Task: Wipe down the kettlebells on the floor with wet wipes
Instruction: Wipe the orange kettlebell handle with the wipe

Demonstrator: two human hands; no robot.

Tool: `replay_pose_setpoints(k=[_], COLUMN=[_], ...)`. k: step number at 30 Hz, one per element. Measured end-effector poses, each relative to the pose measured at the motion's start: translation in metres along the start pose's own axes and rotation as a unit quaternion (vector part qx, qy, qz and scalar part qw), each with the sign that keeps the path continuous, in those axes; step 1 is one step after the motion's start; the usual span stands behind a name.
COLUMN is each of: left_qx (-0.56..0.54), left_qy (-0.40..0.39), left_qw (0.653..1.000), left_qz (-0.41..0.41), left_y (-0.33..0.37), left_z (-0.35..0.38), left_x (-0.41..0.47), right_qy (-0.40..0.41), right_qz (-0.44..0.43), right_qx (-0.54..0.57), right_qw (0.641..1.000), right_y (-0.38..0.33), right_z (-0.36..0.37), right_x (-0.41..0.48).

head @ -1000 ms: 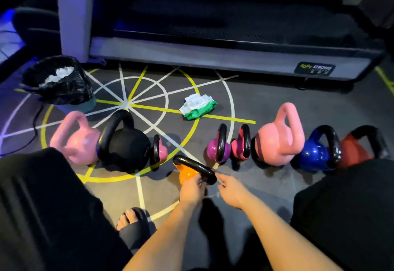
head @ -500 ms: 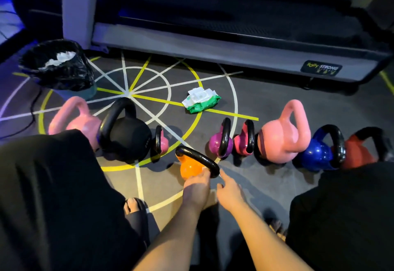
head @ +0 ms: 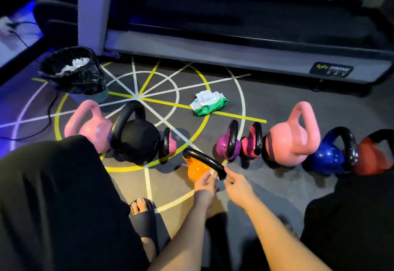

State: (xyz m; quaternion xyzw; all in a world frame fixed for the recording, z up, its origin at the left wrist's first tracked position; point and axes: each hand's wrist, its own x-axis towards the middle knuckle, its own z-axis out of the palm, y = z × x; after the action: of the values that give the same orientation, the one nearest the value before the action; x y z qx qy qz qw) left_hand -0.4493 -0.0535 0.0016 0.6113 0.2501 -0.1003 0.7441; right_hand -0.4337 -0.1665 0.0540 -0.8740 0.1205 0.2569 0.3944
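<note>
An orange kettlebell (head: 196,172) with a black handle stands on the floor in front of the row, tilted toward me. My left hand (head: 205,184) presses a white wet wipe (head: 213,173) against the near end of the handle. My right hand (head: 236,186) pinches at the same handle end from the right, with a small white bit of wipe at its fingertips. Behind stand a big pink kettlebell (head: 93,130), a black one (head: 136,139), a tiny pink one (head: 170,145), then purple (head: 222,148), magenta (head: 249,145), large pink (head: 290,142), blue (head: 327,158) and red (head: 371,155).
A green and white wipes pack (head: 209,103) lies on the floor beyond the row. A black-lined bin (head: 72,74) holding used wipes stands at the far left. A treadmill base (head: 234,53) runs across the back. My knees and a sandalled foot (head: 141,207) frame the near floor.
The view shifted slightly. My left hand has come up onto the handle's near end with the wipe showing, and my right hand has closed in beside it.
</note>
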Motion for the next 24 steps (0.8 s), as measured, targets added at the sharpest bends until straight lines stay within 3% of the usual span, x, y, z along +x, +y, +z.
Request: replay_pose_setpoints(k=[3, 6, 10, 16, 21, 24], left_qx=[0.111, 0.154, 0.011, -0.203, -0.012, -0.041], left_qy=[-0.017, -0.024, 0.012, 0.044, 0.046, 0.061], left_qw=[0.993, 0.987, 0.998, 0.971, 0.996, 0.992], left_qz=[0.047, 0.029, -0.062, -0.12, -0.081, -0.106], left_y=[0.004, 0.008, 0.017, 0.029, 0.034, 0.038], left_z=[-0.003, -0.006, -0.003, -0.003, 0.008, 0.009], left_x=[-0.001, 0.003, 0.0, -0.009, -0.004, 0.002], right_qy=[-0.006, -0.025, 0.007, 0.059, 0.066, 0.059], right_qz=[0.006, -0.002, -0.038, -0.054, -0.044, -0.042], right_qx=[-0.002, 0.009, -0.009, -0.003, -0.038, -0.043], right_qw=[1.0, 1.0, 0.999, 0.997, 0.996, 0.996], right_y=[0.003, 0.007, 0.007, -0.005, -0.011, -0.013], right_z=[0.001, -0.003, -0.005, -0.008, -0.005, -0.01], right_x=[0.002, 0.009, 0.015, 0.015, 0.02, 0.023])
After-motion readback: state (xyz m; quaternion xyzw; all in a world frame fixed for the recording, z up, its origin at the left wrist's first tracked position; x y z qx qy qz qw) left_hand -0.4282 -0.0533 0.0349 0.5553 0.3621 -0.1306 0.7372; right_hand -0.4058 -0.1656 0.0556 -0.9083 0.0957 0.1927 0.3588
